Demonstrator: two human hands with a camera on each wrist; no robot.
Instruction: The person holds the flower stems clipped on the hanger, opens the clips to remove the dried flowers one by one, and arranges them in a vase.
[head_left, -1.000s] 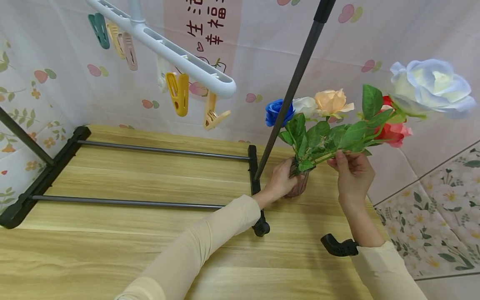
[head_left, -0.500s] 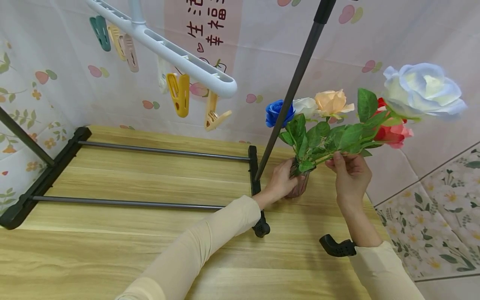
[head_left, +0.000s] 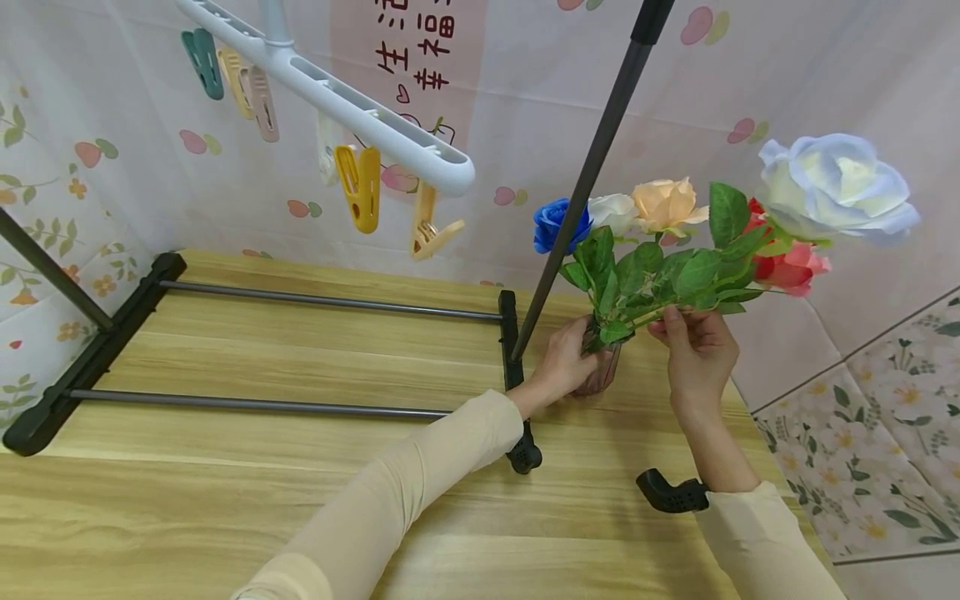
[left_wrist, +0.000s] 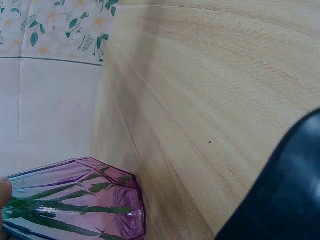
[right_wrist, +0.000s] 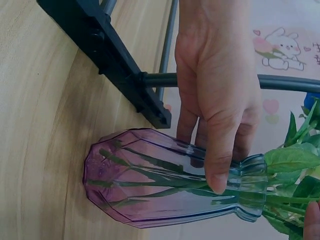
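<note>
My left hand (head_left: 558, 362) grips a faceted glass vase (right_wrist: 165, 175), tinted purple at the base and bluish at the neck, which stands on the table. Green stems show through its wall. A pale blue rose (head_left: 838, 187) leans far out to the right of the vase. Its stem appears pinched between the thumb and fingers of my right hand (head_left: 703, 354), just right of the vase mouth; leaves partly cover the pinch. Other roses stand in the bunch: a blue rose (head_left: 551, 225), a white rose (head_left: 613, 215), a peach rose (head_left: 667, 204) and a coral-red rose (head_left: 795, 268).
A dark rack post (head_left: 592, 179) rises close to the left hand, from a black foot (head_left: 517, 433) on the wooden table (head_left: 300, 483). A light blue hanger bar (head_left: 337, 104) with several clothespins hangs at upper left. A printed cloth (head_left: 517, 100) covers the back wall.
The pale blue rose has shifted left and slightly down, and my right hand has moved a little left with it. My left hand keeps its hold on the vase.
</note>
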